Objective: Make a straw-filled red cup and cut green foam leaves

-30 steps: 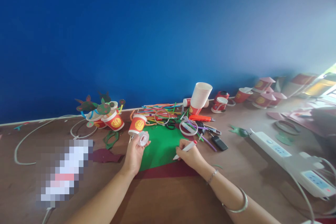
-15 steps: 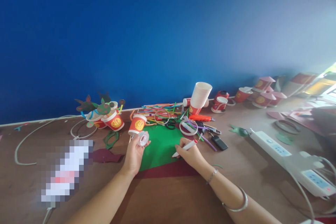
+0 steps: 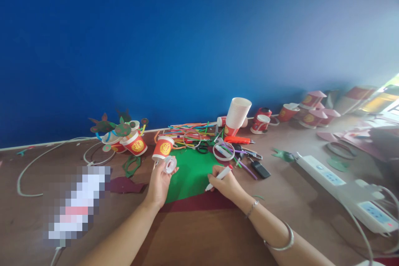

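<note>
My left hand [image 3: 158,183] pinches a small clear ring that looks like a roll of tape [image 3: 170,165], above the left side of the green sheet [image 3: 190,170]. Just behind it stands a red-and-white paper cup [image 3: 163,148] with a gold emblem. Between the fingers of my right hand [image 3: 227,184] is a white marker [image 3: 220,177] with a red end. Its tip points down and left, near where the green sheet overlaps a dark red sheet [image 3: 199,204]; I cannot tell whether it touches.
Behind the sheets lie many coloured pipe cleaners [image 3: 193,130], scissors [image 3: 203,148] and a tall stack of paper cups [image 3: 237,114]. Decorated cups [image 3: 134,143] stand at left. An orange cutter [image 3: 237,140], a black key fob [image 3: 261,169] and a white power strip [image 3: 324,175] lie to the right.
My right hand has shifted the marker slightly, its tip now a little lower and tilted more steeply. My left hand and the clear ring stay nearly still.
</note>
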### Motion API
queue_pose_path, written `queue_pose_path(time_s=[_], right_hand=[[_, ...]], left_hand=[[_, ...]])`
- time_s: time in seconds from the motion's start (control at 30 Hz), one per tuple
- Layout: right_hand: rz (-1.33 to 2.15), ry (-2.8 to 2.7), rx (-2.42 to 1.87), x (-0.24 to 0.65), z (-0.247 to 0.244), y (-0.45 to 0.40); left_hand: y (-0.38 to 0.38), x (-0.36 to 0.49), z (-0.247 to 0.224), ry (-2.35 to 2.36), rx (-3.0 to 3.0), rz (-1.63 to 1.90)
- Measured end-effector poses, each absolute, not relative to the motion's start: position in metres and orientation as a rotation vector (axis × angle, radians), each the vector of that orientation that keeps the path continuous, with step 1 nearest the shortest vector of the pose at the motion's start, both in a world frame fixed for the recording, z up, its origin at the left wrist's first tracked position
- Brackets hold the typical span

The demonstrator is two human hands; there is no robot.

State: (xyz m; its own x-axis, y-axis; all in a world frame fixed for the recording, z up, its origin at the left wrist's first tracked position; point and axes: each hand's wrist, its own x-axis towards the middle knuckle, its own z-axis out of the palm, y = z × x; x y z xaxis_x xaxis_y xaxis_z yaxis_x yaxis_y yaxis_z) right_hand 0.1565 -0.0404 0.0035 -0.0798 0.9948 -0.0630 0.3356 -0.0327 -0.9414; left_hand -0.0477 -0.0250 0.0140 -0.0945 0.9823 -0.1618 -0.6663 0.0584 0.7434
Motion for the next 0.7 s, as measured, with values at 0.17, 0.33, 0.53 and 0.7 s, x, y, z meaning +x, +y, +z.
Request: queue_pose_path(time_s=[0.17,0.33,0.53,0.7], right_hand=[[1.065,-1.497,-1.461,0.1574,0.0004,-0.0389],[1.068,-1.510,-1.479,0.1558,0.0007,-0.0395],[1.151,-1.481,-1.451,0.1555,0.0054,-0.0401],[1.075,-1.493,-1.462,0.1571,0.0012,-0.0388]], left_hand=[[-0.0249,-0.0479,0.0135,0.811,0.506,1.486],[-0.0250,-0.0478,0.0141,0.818,0.514,1.487],[-0.0251,-0.0480,0.0137,0.805,0.504,1.487],[-0.0250,-0.0477,0.0136,0.819,0.502,1.482]])
